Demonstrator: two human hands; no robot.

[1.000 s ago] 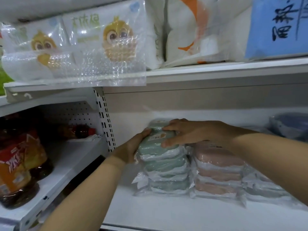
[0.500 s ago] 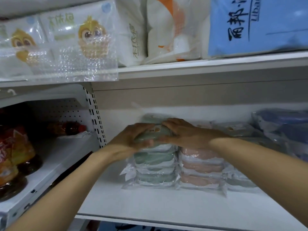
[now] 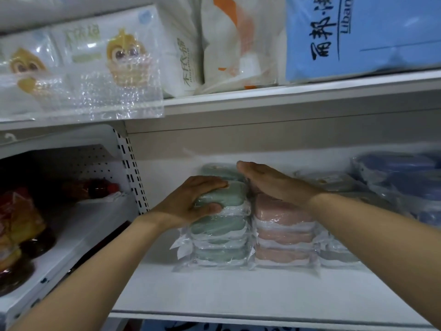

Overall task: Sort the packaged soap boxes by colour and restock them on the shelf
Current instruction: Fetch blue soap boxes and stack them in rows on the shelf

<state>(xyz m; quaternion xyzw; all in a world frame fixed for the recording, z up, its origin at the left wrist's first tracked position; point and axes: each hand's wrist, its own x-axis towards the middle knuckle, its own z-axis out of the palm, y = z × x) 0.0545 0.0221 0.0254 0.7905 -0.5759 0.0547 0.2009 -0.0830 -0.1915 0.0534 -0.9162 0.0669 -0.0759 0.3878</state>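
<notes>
The left hand (image 3: 191, 203) grips the top green box (image 3: 222, 195) of the green stack (image 3: 219, 235), fingers curled over its top and thumb pressed on its near edge. The right hand (image 3: 269, 181) lies flat with straight fingers, just right of the left hand, its palm on top of the pink stack (image 3: 284, 232) and its fingertips reaching along the right side of the green box toward the back of the shelf (image 3: 238, 295); it holds nothing. The green stack stands directly under the left hand and the pink stack directly under the right hand, the two stacks touching side by side, each box in clear wrap. Further right of the right hand, beneath its forearm, are more wrapped boxes, greyish in colour (image 3: 338, 255), and beyond them, at the far right, lies a pile of blue boxes (image 3: 401, 180). Left of the left hand, past a perforated upright (image 3: 132, 175), a lower shelf holds dark bottles (image 3: 90, 188) and orange-red packs (image 3: 19, 220). Above both hands, the upper shelf carries tissue packs with a cartoon chick (image 3: 124, 58), a white and orange bag (image 3: 236, 41) and a blue pack (image 3: 365, 34).
</notes>
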